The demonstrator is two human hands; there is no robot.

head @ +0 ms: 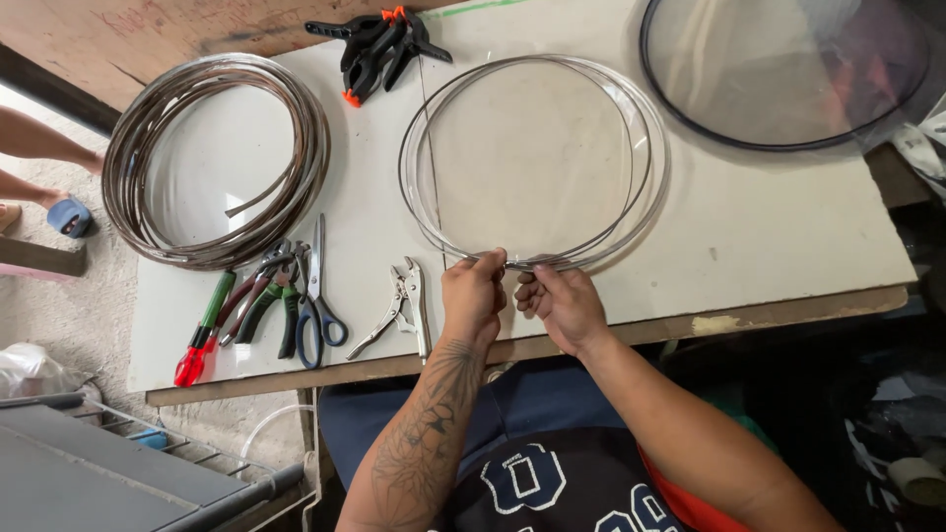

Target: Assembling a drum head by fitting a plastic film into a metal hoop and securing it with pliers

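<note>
Far to the left of the fingers, a coil of brown flat strip (212,163) is laid on the white worktop (769,236), with a loose end turned inward. Nearer, still to the left, a row of hand tools is set out along the front edge: a red-handled screwdriver (202,335), green-handled pliers (266,300), blue-handled scissors (317,296) and locking pliers (399,307), the last just beside the left hand. Black spring clamps with orange tips (379,44) are seen well beyond the fingers, at the far edge.

The wire hoop (537,158), made of several thin metal turns, is laid flat on the worktop directly beyond both hands, its near arc being the only part within them. That arc is run left to right across the fingers. It is pinched by the left hand (475,296), whose fingers are closed on the wire from above. The same arc is met by the right hand (562,305) just beside the left, its fingers curled and loosely closed on the wire from the other side. Both hands are equally near; the pinch points are almost touching.

Far to the right and beyond, a clear disc with a dark rim (788,74) is partly cut off by the frame.
</note>
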